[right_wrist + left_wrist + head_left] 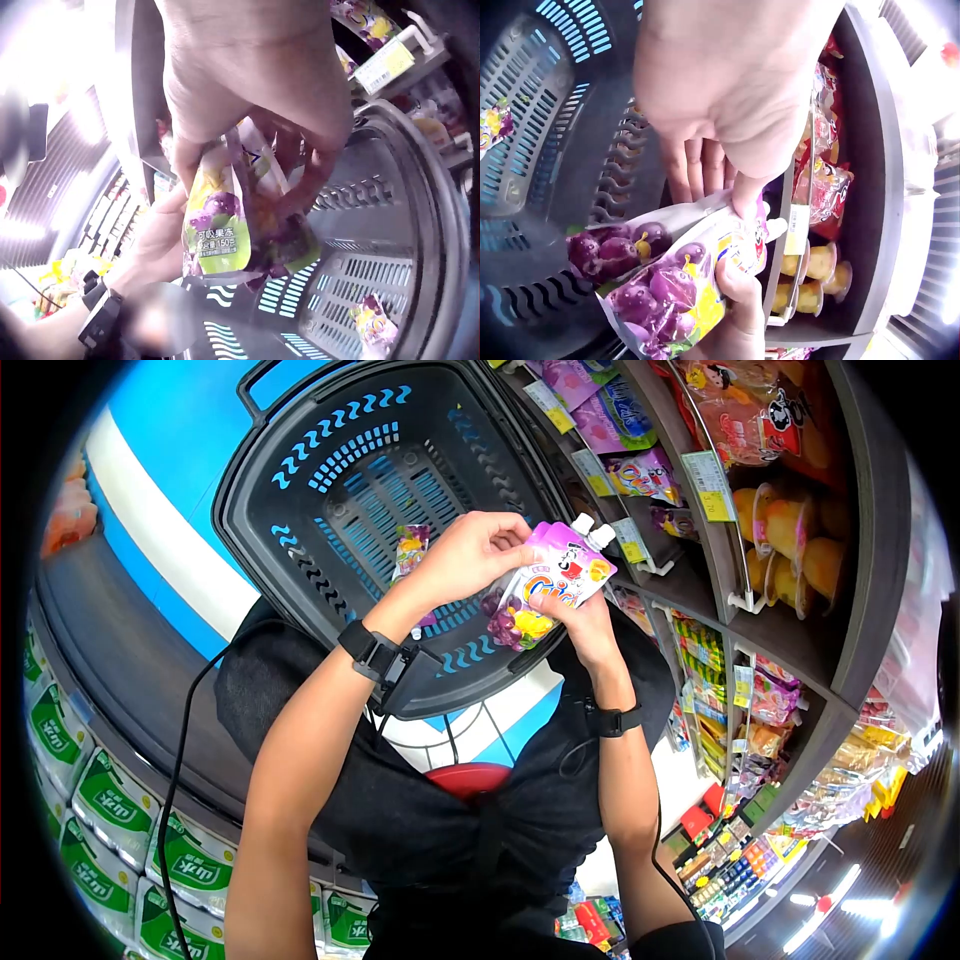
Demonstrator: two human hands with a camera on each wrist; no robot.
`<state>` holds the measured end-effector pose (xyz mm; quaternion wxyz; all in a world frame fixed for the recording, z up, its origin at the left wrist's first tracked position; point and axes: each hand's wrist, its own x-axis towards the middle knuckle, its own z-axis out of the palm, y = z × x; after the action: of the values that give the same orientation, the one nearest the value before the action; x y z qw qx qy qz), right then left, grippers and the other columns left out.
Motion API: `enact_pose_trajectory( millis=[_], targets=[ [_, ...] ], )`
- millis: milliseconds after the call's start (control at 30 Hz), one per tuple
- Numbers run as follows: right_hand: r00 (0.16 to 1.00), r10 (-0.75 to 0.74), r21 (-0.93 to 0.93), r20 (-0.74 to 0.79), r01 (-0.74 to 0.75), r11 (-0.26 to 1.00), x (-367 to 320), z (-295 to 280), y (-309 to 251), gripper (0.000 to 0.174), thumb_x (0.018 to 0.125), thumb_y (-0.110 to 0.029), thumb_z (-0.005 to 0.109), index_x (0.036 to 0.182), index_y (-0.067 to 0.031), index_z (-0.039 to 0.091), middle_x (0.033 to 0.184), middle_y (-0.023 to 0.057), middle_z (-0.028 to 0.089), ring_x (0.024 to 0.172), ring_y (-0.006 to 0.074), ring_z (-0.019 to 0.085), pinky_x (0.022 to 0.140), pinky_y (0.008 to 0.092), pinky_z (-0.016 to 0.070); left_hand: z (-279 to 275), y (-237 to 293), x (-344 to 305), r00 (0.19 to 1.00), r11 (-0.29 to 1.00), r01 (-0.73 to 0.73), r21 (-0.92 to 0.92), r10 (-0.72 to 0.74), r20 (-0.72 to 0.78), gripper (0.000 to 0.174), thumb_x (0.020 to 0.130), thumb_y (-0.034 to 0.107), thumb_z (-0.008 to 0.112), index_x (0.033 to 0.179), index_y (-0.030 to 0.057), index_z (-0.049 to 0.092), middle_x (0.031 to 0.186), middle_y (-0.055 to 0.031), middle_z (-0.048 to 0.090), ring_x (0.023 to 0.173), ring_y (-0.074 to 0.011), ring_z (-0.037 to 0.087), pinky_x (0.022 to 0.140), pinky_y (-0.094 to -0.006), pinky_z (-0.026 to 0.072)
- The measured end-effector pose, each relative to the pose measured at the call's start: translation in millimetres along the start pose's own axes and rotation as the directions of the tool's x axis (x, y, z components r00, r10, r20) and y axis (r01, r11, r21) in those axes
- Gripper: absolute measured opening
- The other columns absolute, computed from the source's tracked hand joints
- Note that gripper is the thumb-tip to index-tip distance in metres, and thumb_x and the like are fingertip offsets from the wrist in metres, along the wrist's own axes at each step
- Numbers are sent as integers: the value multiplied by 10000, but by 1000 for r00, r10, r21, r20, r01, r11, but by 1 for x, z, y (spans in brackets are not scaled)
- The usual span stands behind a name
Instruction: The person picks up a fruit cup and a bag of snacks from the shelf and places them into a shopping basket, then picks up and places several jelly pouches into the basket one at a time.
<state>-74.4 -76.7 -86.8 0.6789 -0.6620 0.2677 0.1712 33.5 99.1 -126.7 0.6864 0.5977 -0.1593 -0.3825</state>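
Two spouted jelly pouches point(560, 575) with grape pictures and white caps are held together above the basket, one behind the other. My right hand point(583, 625) grips them from the near side, its thumb across the front pouch's face. With thumb and fingers my left hand point(485, 550) pinches their upper left edge. Seen from the left wrist, the front pouch point(667, 300) overlaps the rear pouch point(615, 251). The right wrist view shows the green bottom of one pouch point(217, 225) below my curled fingers. Another pouch point(411, 548) lies inside the black basket point(300, 530), partly behind my left forearm.
A shelf unit point(690, 605) stands close on the right, with bagged snacks point(745, 410), price tags point(708, 485) and fruit jelly cups point(790, 540). Green-and-white packs point(110, 800) are stacked at the lower left. The basket's raised handle point(265, 390) is at the far left.
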Motion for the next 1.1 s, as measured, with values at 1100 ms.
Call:
enact_pose_trajectory(
  millis=[1100],
  targets=[
    [841,59,505,-539,266,821,54,-206,21,293,921,-162,649,1203,-95,607,1182,42,642,1084,185,583,940,350,440,-3,-12,-8,966,852,251,459,-250,-65,292,921,270,622,1034,4,667,854,-84,680,802,-191,664,742,-325,511]
  ],
)
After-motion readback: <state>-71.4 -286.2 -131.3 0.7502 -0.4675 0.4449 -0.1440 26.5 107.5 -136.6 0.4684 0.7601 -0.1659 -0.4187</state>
